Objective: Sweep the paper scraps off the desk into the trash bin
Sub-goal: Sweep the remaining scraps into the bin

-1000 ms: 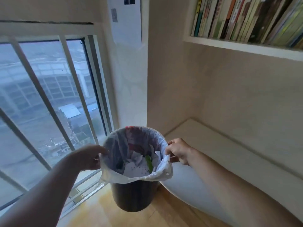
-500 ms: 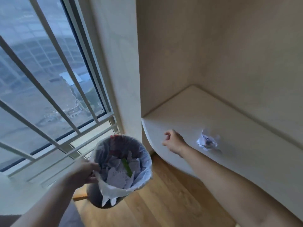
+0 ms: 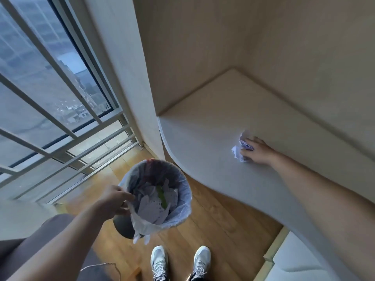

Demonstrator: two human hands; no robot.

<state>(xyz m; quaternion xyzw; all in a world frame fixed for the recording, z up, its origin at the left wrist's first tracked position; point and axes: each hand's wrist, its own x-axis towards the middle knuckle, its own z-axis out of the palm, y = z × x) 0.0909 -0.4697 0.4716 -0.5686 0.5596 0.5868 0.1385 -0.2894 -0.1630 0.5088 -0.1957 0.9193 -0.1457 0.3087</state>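
Observation:
A dark trash bin (image 3: pixel 123 227) lined with a white plastic bag hangs above the floor, below the desk's curved edge. My left hand (image 3: pixel 114 201) grips its left rim. White paper scraps and a green strip lie inside the bin. A crumpled paper scrap (image 3: pixel 238 148) sits on the pale desk (image 3: pixel 203 138) near the back wall. My right hand (image 3: pixel 256 150) rests on the desk with its fingers around the right side of the scrap.
A tall window with white bars (image 3: pixel 50 98) fills the left. Wooden floor (image 3: pixel 213 230) lies under the bin, and my white shoes (image 3: pixel 180 262) stand on it. A white cabinet corner (image 3: pixel 292 258) sits at lower right. A dark seat (image 3: pixel 30 250) is at lower left.
The bin has come down from desk height to below the desk edge. My right hand let go of the rim and reached right across the desk to the crumpled scrap.

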